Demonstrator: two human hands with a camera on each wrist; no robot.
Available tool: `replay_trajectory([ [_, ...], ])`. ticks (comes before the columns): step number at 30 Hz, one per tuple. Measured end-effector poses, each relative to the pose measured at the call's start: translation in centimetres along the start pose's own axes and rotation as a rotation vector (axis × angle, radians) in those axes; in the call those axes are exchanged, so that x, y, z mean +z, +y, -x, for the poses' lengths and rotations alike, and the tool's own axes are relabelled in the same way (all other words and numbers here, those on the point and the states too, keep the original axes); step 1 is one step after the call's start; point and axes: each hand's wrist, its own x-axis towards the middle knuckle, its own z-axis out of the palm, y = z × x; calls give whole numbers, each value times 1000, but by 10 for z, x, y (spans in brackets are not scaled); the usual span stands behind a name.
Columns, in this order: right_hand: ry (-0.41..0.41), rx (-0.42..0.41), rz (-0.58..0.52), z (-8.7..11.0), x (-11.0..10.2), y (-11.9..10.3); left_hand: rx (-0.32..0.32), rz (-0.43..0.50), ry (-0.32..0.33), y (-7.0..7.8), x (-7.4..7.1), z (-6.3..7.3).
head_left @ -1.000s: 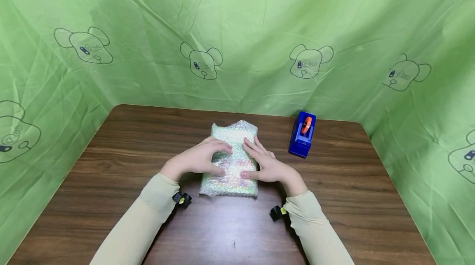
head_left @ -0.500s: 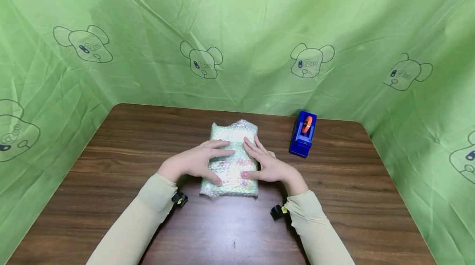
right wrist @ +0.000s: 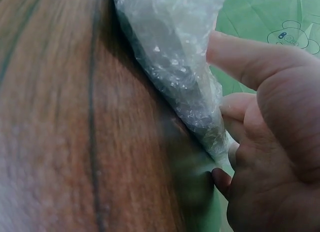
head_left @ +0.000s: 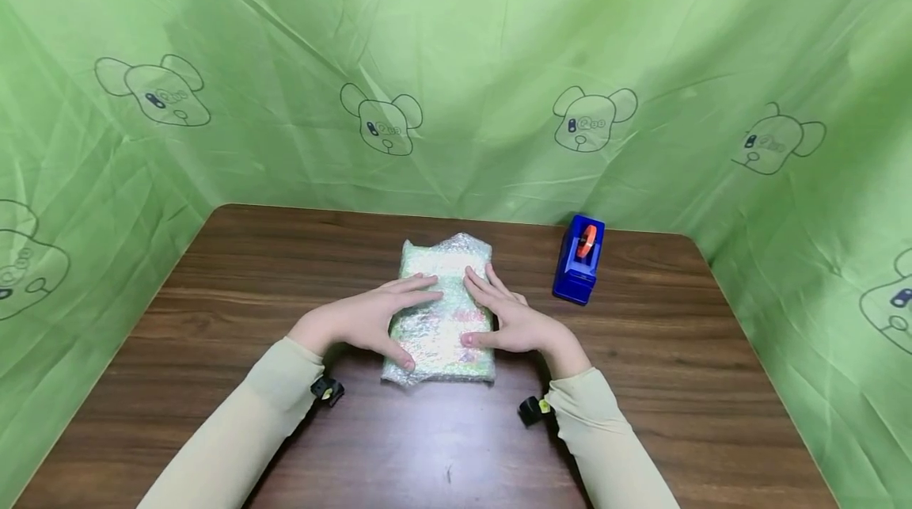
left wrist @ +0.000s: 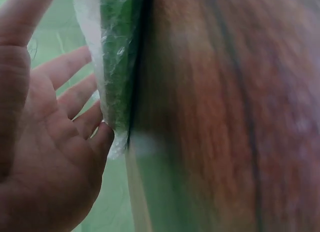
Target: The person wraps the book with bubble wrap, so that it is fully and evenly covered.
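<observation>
A flat rectangular package (head_left: 442,335) in clear bubble wrap, green and pink showing through, lies at the middle of the brown table. My left hand (head_left: 359,319) is at its left side, fingers extended over the top and thumb near the front left corner. From the right side, my right hand (head_left: 523,325) rests on the wrap with fairly straight fingers and thumb apart. Both wrist views show the wrap's edge beside the fingers: the left hand (left wrist: 60,132) spread, the right hand (right wrist: 270,122) touching the wrap (right wrist: 175,52). The package's underside is hidden.
A blue tape dispenser (head_left: 575,275) with an orange roll (head_left: 587,241) stands right of the package, near the table's back edge. Green cloth (head_left: 470,34) with printed bear heads hangs behind and at both sides of the wooden table (head_left: 663,351).
My left hand has shifted left, with its fingers straighter and its thumb moved toward the package's front left corner. The right hand and the package have stayed nearly where they were.
</observation>
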Motion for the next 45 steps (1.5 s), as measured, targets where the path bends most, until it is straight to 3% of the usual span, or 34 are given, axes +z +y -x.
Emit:
replay_trajectory([
  [13,0,-3,-11,0,-1,-5,-7,53,47,-1,3,5],
  [34,55,-8,-8,7,-3,-13,-10,82,25,-1,4,1],
  [40,72,-46,30,17,-6,-15,-18,81,18,-3,6,2],
  [45,153,-49,69,33,-19,-17,-5,86,29,-2,5,3],
])
